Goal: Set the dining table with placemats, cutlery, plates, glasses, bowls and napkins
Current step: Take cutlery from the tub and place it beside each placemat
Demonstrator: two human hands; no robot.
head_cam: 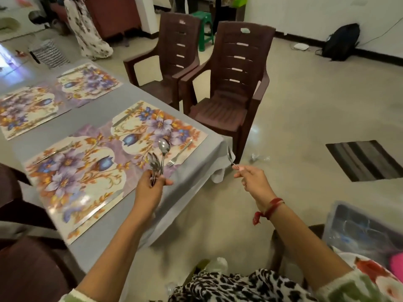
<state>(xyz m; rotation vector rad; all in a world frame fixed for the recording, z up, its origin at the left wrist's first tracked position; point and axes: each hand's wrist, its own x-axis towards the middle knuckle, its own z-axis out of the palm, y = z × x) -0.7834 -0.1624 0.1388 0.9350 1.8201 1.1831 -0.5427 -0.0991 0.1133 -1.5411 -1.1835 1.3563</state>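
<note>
A clear bin is seen at the near right. Spoons are gripped upright in the curled left hand over the table edge. A lone spoon is pinched by the right hand beyond the table corner. A fork is laid on the mat just behind the spoons. Two chairs are stood past the corner, and a backpack is seen farther off.
</note>
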